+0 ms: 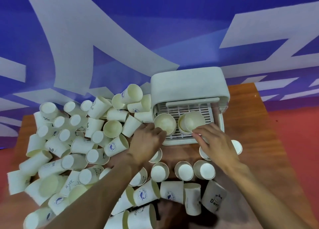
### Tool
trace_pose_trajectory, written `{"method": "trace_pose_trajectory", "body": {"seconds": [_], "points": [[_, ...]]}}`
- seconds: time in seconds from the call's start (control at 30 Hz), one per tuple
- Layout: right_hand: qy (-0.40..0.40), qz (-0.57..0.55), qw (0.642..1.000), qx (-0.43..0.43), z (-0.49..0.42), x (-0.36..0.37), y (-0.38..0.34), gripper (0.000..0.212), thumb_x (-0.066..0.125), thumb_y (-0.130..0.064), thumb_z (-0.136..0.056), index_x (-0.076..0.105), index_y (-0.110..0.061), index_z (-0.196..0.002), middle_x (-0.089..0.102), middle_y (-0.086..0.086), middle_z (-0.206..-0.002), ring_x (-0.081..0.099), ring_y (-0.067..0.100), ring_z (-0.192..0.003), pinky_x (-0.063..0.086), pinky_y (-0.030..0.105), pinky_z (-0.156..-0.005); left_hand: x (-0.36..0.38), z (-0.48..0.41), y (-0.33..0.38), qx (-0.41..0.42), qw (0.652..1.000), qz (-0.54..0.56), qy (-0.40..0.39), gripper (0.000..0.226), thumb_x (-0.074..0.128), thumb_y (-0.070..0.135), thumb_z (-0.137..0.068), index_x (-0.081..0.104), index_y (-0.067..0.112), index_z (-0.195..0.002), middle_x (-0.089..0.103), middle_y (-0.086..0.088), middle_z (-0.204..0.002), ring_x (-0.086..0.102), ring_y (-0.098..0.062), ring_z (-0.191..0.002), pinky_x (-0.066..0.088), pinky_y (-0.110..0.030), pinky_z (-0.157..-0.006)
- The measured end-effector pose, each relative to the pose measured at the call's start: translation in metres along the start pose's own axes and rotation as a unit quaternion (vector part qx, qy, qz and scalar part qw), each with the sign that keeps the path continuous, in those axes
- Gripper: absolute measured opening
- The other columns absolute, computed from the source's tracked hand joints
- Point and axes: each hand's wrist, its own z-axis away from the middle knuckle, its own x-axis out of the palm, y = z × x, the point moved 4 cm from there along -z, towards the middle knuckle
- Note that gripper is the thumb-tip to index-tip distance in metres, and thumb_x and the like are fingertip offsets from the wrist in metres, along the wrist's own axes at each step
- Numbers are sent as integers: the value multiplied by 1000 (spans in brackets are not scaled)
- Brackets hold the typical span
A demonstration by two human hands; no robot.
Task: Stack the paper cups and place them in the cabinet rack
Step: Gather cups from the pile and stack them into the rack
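I see both arms reach to the cabinet rack (187, 107): left hand (148, 140) pinches the upright cup (164, 123); right hand (212, 140) pinches the tilted stacked cups (191, 122).

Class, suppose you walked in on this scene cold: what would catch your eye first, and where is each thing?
First, the big heap of white paper cups sprawled over the left half of the wooden table, mostly tipped or upside down. Next, the white cabinet rack at the table's back, with two cup stacks standing mouth-up on its slatted tray. Both hands reach there: the left hand at the left stack, the right hand at the right one.
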Motion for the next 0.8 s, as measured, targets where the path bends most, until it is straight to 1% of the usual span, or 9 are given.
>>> {"method": "trace_pose_trajectory", "body": {"seconds": [0.13,0.23,0.33,0.43,0.5,0.6,0.63,0.7,0.8], "points": [[-63,41,997,11,-15,17,6,30,48,-41,-96,73,-25,-93,68,-12,-90,60,14,-92,48,27,-58,12,-17,3,20,999,21,-22,22,75,35,-80,68,20,-65,64,3,-61,57,-21,-62,32,-24,-55],[-135,39,988,64,-23,34,12,21,57,-37,-96,75,-25,-96,70,-9,-94,57,18,-100,50,32,-65,26,-25,1,-7,998,51,-40,21,73,35,-83,73,17,-72,69,-1,-67,60,-24,-66,43,-27,-53],[-158,13,981,110,-30,39,13,21,58,-37,-97,75,-27,-102,70,-8,-102,53,18,-104,45,33,-72,35,-27,0,-40,994,86,-61,18,77,30,-81,73,16,-70,69,-4,-66,59,-26,-68,43,-28,-48],[-163,-15,978,130,-33,41,13,22,59,-38,-96,76,-26,-103,71,-8,-104,53,18,-103,47,36,-76,41,-24,0,-48,993,92,-53,13,82,24,-77,73,17,-69,68,-3,-64,60,-24,-68,45,-28,-47],[-158,-23,977,141,-31,42,13,21,60,-38,-96,76,-26,-101,70,-8,-103,53,18,-102,48,37,-76,43,-24,0,-51,993,90,-57,14,80,24,-78,72,16,-69,67,-2,-65,60,-24,-71,44,-27,-47],[-148,-24,978,144,-29,43,13,21,59,-38,-96,76,-28,-101,69,-10,-102,53,17,-103,48,36,-76,38,-23,1,-50,995,77,-34,17,81,28,-77,72,17,-68,66,-1,-64,60,-22,-69,35,-22,-47],[-149,-20,978,144,-29,43,13,21,58,-39,-96,76,-28,-101,69,-10,-103,54,17,-104,47,36,-76,35,-23,2,-49,996,72,-22,19,79,31,-79,71,17,-70,67,-1,-64,60,-22,-68,37,-23,-48],[-156,-6,977,144,-29,43,12,23,55,-40,-97,74,-28,-103,68,-10,-105,54,17,-105,46,35,-78,30,-20,2,-52,996,67,-1,20,69,37,-87,73,17,-86,71,-2,-75,61,-24,-74,45,-28,-53],[-181,12,973,143,-29,44,8,26,52,-41,-99,72,-28,-109,67,-7,-112,55,19,-110,45,36,-82,22,-9,0,-77,992,94,22,27,62,34,-90,67,18,-112,70,-1,-100,61,-25,-85,48,-32,-59]]}}
